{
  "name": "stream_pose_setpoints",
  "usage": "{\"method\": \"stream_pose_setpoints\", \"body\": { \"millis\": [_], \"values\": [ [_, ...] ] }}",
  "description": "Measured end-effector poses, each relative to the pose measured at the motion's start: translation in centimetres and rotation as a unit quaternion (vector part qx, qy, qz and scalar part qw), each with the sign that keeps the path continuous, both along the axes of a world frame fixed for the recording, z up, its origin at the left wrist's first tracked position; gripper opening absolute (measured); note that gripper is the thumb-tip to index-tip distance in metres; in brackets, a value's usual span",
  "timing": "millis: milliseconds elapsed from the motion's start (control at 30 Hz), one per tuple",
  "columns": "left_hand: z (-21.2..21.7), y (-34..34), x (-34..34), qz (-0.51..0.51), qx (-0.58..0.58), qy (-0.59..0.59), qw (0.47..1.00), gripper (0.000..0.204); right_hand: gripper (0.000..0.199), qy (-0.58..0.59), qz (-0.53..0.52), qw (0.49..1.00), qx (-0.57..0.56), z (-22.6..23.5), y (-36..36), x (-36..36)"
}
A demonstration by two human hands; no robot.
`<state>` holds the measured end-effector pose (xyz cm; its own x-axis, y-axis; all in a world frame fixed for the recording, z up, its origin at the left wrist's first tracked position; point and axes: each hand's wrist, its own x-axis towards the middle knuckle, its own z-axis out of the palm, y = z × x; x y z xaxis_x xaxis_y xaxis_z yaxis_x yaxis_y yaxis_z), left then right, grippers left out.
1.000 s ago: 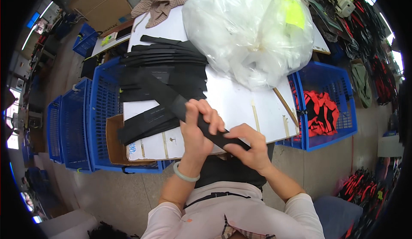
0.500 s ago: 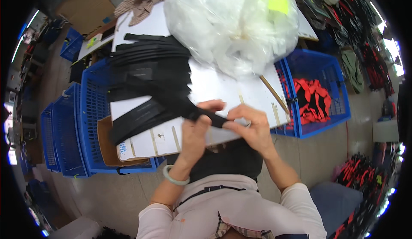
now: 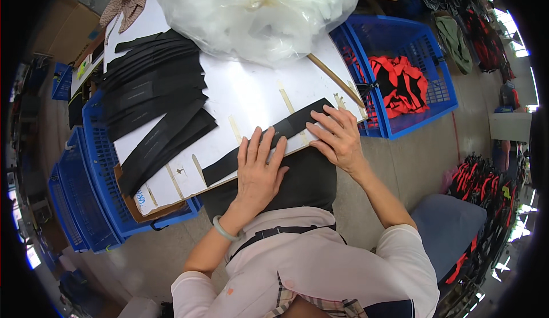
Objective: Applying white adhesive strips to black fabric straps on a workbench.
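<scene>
I see my left hand (image 3: 258,172) flat, fingers spread, pressing the black strip (image 3: 269,138) against the white board (image 3: 251,98)'s near edge; my right hand (image 3: 337,138) pins it further along, also grasping nothing. It looks thin, limp, light; I'd pinch an end.

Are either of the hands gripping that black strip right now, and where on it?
Neither grips it: left hand and right hand press flat on the black strip, mid-length and right end.

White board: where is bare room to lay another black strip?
Free: the white board between the stack of black strips and the wooden stick. Crowded: the near edge, where left hand and right hand press one strip; plastic bag fills the far end.
</scene>
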<state>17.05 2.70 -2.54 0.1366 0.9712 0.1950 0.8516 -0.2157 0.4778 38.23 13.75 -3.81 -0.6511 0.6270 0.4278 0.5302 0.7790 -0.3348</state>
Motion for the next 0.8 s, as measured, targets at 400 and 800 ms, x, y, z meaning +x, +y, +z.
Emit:
{"method": "stream_pose_setpoints", "body": {
  "millis": [400,800],
  "values": [
    [-0.1,1.6,1.0,0.011,0.035,0.042,0.998,0.061,0.034,0.035,-0.053,0.998,0.025,-1.5,-1.4,1.1],
    [-2.6,1.5,3.1,0.031,0.069,0.096,0.992,0.072,0.032,0.063,-0.061,0.995,0.046,-2.8,-1.3,1.0]
  ]
}}
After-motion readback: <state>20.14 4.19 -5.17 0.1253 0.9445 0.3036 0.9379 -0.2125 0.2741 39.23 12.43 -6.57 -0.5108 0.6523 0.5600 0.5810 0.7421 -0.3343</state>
